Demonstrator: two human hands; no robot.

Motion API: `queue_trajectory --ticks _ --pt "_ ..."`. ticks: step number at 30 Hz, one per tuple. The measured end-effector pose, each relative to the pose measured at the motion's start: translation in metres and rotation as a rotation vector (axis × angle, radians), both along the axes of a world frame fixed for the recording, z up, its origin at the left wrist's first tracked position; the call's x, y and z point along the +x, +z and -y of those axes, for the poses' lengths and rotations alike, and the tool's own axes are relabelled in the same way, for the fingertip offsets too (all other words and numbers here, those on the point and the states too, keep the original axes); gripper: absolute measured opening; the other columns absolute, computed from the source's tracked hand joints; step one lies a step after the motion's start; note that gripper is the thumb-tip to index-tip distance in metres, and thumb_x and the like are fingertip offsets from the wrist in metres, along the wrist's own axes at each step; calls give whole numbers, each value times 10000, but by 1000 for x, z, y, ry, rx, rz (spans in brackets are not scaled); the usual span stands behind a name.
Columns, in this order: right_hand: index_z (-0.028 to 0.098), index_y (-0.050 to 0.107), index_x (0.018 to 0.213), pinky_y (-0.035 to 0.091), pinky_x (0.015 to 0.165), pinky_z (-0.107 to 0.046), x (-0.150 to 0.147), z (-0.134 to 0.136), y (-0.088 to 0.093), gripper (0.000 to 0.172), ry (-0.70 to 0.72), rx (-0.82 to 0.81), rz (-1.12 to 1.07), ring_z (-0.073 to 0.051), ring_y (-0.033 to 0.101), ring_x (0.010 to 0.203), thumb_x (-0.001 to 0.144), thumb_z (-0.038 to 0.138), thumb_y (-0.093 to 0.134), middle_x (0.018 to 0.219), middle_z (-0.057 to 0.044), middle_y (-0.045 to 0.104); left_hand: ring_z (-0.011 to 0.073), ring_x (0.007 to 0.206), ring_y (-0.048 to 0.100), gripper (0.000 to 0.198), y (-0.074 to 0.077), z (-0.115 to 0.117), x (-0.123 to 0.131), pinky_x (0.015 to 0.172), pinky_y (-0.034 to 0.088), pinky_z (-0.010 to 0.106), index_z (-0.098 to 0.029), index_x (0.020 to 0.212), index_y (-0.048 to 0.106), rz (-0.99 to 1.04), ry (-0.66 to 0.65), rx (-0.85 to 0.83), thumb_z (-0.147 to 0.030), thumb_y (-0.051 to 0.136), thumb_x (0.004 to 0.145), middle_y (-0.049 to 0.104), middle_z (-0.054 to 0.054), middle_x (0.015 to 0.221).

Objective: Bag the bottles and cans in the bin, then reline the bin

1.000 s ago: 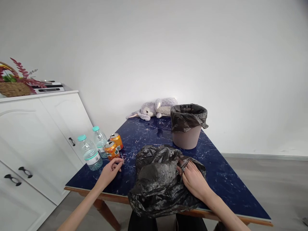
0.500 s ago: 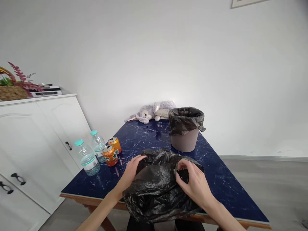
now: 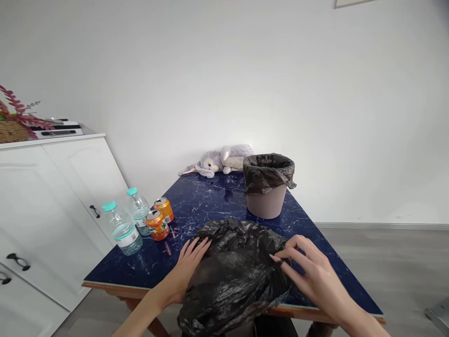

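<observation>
A crumpled black plastic bag (image 3: 233, 276) lies on the near edge of the dark blue marble-patterned table (image 3: 206, 199) and hangs over it. My left hand (image 3: 189, 267) rests flat against the bag's left side with its fingers stretched out. My right hand (image 3: 310, 274) is at the bag's right side, thumb and fingers pinched on a fold of the plastic. A grey bin (image 3: 268, 189) lined with a black bag stands further back on the table.
Two water bottles (image 3: 122, 228) and two orange cans (image 3: 157, 224) stand at the table's left edge. A grey plush toy (image 3: 217, 160) lies at the far end by the wall. A white cabinet (image 3: 45, 201) stands on the left.
My left hand moved from beside the cans to the bag's left side and flattened there. My right hand shifted right along the bag. The bag slid nearer the front edge.
</observation>
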State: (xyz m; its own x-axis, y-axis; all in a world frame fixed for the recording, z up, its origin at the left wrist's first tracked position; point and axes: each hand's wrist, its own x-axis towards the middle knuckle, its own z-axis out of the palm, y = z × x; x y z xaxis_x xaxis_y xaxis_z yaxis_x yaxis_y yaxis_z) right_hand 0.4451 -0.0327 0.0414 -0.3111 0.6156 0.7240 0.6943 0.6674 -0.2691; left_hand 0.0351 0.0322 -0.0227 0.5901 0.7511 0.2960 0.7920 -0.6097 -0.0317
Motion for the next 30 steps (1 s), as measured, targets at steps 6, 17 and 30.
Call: queue_trajectory --ticks 6,17,30 --pt "261 658 1046 510 742 -339 24 11 13 117 90 -57 99 -215 641 864 1074 216 554 1019 -70 657 309 1544 406 446 56 7 22 1277 332 576 -307 1511 585 222 59 -48 -446 478 1102 555 86 1606" --pt "267 715 994 542 651 -304 99 -2 6 227 3 -79 219 -202 728 824 1092 394 555 1037 -63 744 337 1616 309 646 15 -13 14 1305 272 596 -276 1635 443 133 74 -108 -569 521 1064 437 116 1701" --pt "222 447 1614 578 1073 -506 -45 53 27 853 221 -19 256 -384 604 1372 891 515 794 1508 -168 631 414 1412 516 613 29 -4 55 1233 296 673 -152 1448 606 146 257 207 -591 558 1023 638 230 1399"
